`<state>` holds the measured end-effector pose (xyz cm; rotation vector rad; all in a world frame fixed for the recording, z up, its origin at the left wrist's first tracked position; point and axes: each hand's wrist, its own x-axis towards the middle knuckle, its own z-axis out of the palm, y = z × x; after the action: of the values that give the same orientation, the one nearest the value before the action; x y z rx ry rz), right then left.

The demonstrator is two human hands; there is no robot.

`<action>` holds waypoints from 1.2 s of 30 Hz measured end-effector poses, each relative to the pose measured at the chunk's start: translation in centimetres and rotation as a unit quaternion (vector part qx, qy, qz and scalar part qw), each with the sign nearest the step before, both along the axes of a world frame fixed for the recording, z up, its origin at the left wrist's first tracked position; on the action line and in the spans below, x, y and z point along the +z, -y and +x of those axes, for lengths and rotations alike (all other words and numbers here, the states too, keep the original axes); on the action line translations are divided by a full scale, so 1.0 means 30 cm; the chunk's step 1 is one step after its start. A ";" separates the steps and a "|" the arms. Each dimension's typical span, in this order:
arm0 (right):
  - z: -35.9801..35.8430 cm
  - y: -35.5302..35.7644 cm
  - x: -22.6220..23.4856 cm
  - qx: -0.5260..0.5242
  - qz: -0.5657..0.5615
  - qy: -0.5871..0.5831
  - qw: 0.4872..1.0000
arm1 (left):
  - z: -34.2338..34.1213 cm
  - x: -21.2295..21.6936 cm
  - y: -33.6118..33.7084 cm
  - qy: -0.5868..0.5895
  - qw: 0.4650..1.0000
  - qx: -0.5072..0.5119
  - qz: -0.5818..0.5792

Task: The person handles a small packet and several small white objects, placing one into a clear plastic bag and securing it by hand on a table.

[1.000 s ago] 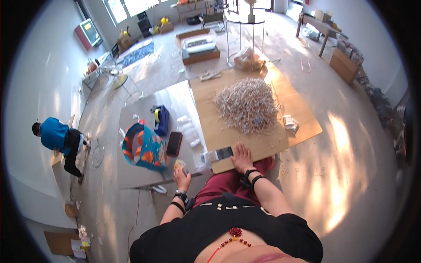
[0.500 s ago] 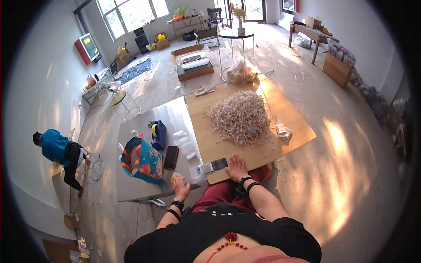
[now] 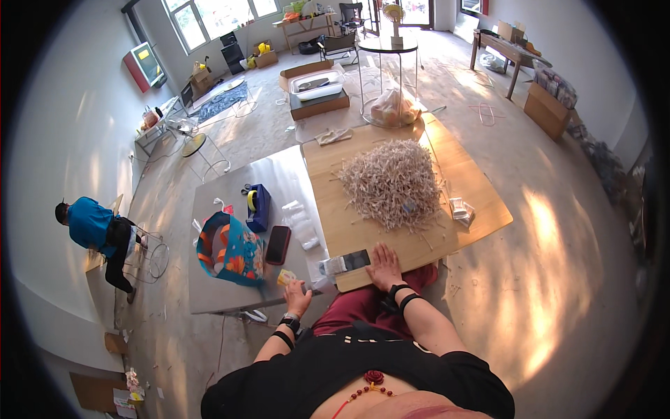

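Note:
My right hand (image 3: 383, 267) lies flat with fingers spread on the near edge of the wooden board (image 3: 481, 234). Just left of it are a dark flat rectangular object (image 3: 356, 260) and a clear plastic packet (image 3: 331, 267). My left hand (image 3: 299, 298) rests at the near edge of the metal table (image 3: 216, 302), fingers loosely bent and apart, with nothing visible in them. Beside its fingertips sits a small yellow item (image 3: 285, 277). Beyond my right hand rises a big heap of short, thin pale sticks (image 3: 391, 183), resembling cotton swabs.
On the metal table stand a blue floral bag (image 3: 234, 251), a dark phone (image 3: 278, 245), a blue tape dispenser (image 3: 259, 209) and clear packets (image 3: 300, 225). Another packet (image 3: 461, 211) lies right of the heap, a glove (image 3: 333, 136) beyond it. A person in blue (image 3: 94, 223) bends at far left.
My left hand has shifted slightly right, off the yellow item, which now shows more fully. The right hand stays flat on the board. The whole view has shifted a little.

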<state>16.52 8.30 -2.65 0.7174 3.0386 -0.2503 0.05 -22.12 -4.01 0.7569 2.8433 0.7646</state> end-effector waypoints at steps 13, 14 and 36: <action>0.003 0.002 0.014 -0.003 -0.008 -0.001 1.000 | -0.029 0.004 -0.115 -0.066 0.994 -0.004 0.091; 0.004 0.000 0.014 -0.001 -0.003 -0.004 1.000 | -0.033 0.006 -0.130 -0.087 0.992 -0.011 0.092; 0.002 0.006 0.012 0.010 0.012 -0.024 1.000 | -0.102 -0.024 -0.152 -0.059 0.985 -0.003 0.163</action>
<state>16.59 8.13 -2.29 0.6907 3.0981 -0.2352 -3.00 -17.55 -4.72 0.8776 2.8501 1.2454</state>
